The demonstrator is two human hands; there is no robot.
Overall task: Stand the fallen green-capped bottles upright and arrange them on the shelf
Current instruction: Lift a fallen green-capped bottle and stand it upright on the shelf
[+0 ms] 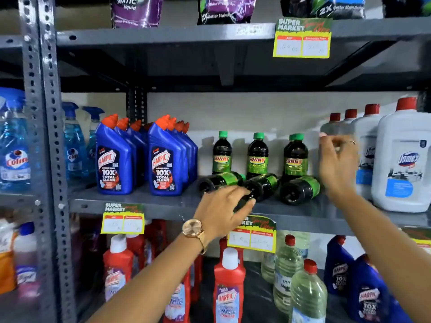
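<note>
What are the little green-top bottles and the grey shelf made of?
The green-capped bottles look like clear, glossy plastic holding dark liquid: light glints on them, and the fallen ones show molded bases. The shelf looks like grey-painted metal with a matte finish; its post has punched holes and bolts.

Middle shelf counts: green-capped bottles upright (257,156) were three, maybe fourth behind; fallen green-capped bottles (299,190) three; white jugs (403,157) four; spray bottles (73,145) two; hands (224,206) two.

Dark bottles (256,157), green caps, green labels; blue Harpic bottles (114,157), red caps.
</note>
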